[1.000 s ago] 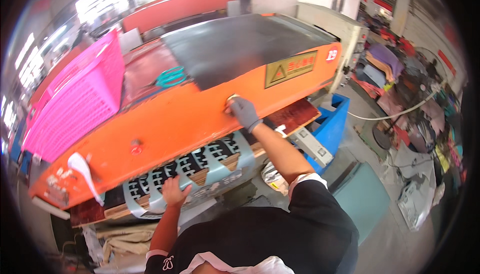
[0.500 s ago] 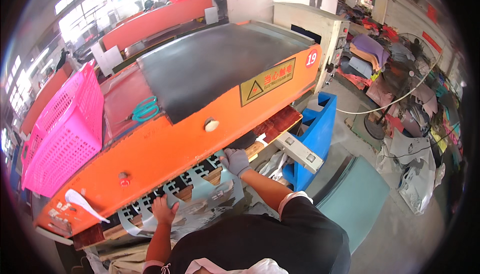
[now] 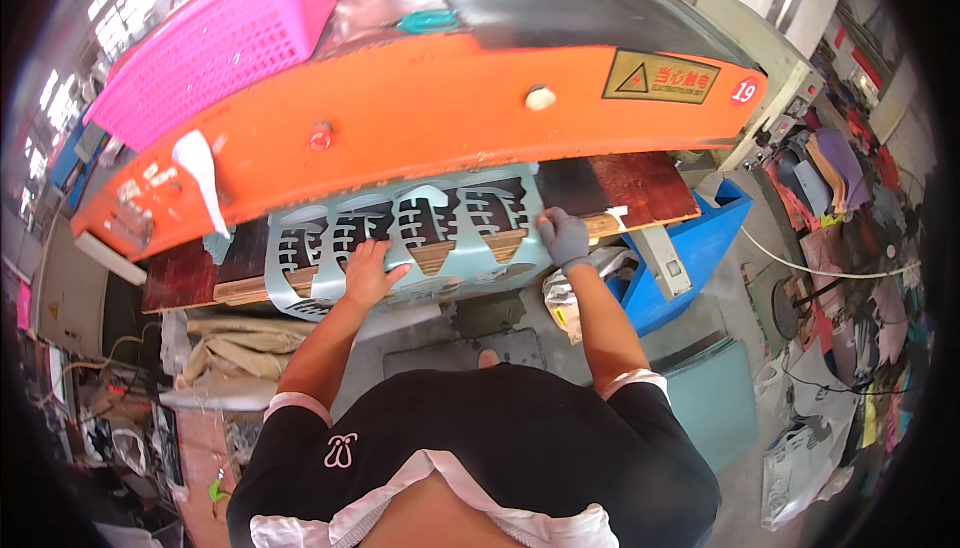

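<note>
A pale grey-green sheet [image 3: 384,285] with rows of cut-outs lies over the front of the press board [image 3: 640,188], its near edge hanging past the wooden edge. Dark toothed shapes show through the openings. My bare left hand [image 3: 370,273] rests on the sheet's middle-left part, fingers stretched and thumb apart. At the right edge of the sheet, my right hand [image 3: 566,239], in a grey glove, has its fingers closed on the material. The orange press head [image 3: 430,128] stands just beyond both hands and covers the far part of the board.
A pink basket [image 3: 225,48] and teal-handled scissors [image 3: 427,21] sit on top of the machine. A red button [image 3: 320,136] and a pale knob [image 3: 540,98] project from its front. Blue stand [image 3: 690,268] and stacked grey-green sheets [image 3: 705,393] are at right. Brown material [image 3: 235,358] lies lower left.
The view has swung left and down, facing the machine squarely. The sheet now shows more fully over the board. My left hand's fingers have spread on it; my right hand is at its right edge.
</note>
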Available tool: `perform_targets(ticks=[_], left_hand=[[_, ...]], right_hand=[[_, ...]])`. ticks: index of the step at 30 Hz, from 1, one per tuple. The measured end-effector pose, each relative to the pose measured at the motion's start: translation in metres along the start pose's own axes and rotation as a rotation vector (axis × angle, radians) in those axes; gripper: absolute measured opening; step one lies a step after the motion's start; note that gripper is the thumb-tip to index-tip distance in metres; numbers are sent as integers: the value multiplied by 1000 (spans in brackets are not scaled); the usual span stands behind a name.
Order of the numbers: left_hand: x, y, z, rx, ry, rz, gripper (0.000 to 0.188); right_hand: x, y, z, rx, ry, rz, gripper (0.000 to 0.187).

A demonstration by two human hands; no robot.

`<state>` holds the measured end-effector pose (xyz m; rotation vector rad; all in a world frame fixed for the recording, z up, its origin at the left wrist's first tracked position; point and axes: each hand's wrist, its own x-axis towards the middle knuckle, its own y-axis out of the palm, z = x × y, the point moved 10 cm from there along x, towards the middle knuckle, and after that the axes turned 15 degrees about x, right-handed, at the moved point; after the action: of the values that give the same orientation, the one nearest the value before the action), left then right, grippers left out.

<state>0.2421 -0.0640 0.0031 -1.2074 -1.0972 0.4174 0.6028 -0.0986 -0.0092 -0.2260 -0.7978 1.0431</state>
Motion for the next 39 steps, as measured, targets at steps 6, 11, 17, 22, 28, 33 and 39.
perform_targets(ticks=[6,11,17,22,28,33,39], left_hand=[[-44,-19,-35,-20,120,152,50],[-66,-10,-40,-117,110,126,57],[-64,-14,-32,-234,120,191,52],[-62,-11,-18,-351,104,202,47],[-63,-8,-21,-369,95,219,44],[-59,-14,-25,-310,66,240,48],[-56,-18,-23,-274,44,211,51]], right_hand=[[-46,-43,16,-36,149,-61,31],[29,11,57,-132,28,-32,71],[103,114,71,-435,390,336,92],[118,124,64,-472,435,261,97],[120,93,28,287,421,92,81],[117,59,-42,1244,775,-30,37],[96,-46,-74,257,471,-116,66]])
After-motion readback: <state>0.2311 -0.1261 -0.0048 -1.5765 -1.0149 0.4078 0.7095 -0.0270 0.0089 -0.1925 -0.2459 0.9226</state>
